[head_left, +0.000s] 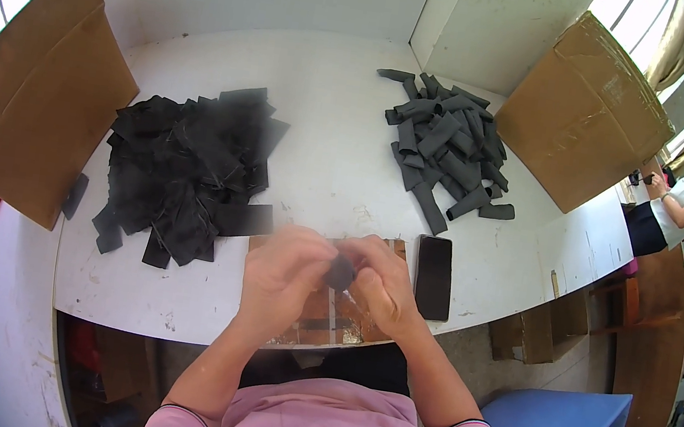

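Both the left hand [286, 271] and right hand [383, 285], I see, pinch one dark piece [340, 274] between curled fingers; slackening could drop it onto the table [330, 81].

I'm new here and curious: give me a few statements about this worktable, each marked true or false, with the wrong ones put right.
1. The left hand and right hand hold a small dark piece between them. True.
2. The phone lies left of both hands. False: the phone lies to their right.
3. Flat black pieces are heaped on the left of the white table. True.
4. The grey tubes stand in a neat row. False: the grey tubes lie in a loose pile.
5. Brown cardboard stands right of the grey tubes. True.
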`<move>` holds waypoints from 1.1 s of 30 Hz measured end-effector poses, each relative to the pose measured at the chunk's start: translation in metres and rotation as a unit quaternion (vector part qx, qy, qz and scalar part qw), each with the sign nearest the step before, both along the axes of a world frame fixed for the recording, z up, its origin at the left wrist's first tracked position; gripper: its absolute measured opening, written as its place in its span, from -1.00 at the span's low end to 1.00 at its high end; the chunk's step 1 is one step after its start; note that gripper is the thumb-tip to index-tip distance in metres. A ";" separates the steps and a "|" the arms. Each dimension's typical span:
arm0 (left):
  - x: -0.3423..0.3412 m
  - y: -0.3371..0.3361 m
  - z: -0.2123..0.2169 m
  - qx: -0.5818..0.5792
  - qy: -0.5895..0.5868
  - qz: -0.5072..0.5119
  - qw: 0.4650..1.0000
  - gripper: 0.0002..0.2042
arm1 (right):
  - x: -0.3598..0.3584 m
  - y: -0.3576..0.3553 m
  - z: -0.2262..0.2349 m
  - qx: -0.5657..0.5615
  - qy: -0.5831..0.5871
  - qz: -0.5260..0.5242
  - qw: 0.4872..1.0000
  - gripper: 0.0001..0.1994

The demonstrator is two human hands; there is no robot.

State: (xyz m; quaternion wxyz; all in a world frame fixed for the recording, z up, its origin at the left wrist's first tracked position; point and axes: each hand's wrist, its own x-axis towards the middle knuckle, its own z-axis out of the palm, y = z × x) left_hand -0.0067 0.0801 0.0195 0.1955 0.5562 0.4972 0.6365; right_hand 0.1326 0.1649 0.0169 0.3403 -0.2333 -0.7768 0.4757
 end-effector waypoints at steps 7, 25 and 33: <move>0.014 -0.004 0.002 0.052 -0.222 0.030 0.973 -0.91 | -0.004 -0.003 0.033 0.323 -0.229 0.028 0.918 -0.72; 0.012 0.022 0.008 -0.128 -0.088 -0.117 0.981 -0.88 | -0.001 -0.006 -0.040 0.197 -0.025 -0.006 0.980 -0.82; 0.026 0.008 0.003 0.000 -0.141 -0.025 0.990 -0.84 | -0.004 -0.014 -0.045 0.211 0.011 -0.033 0.977 -0.85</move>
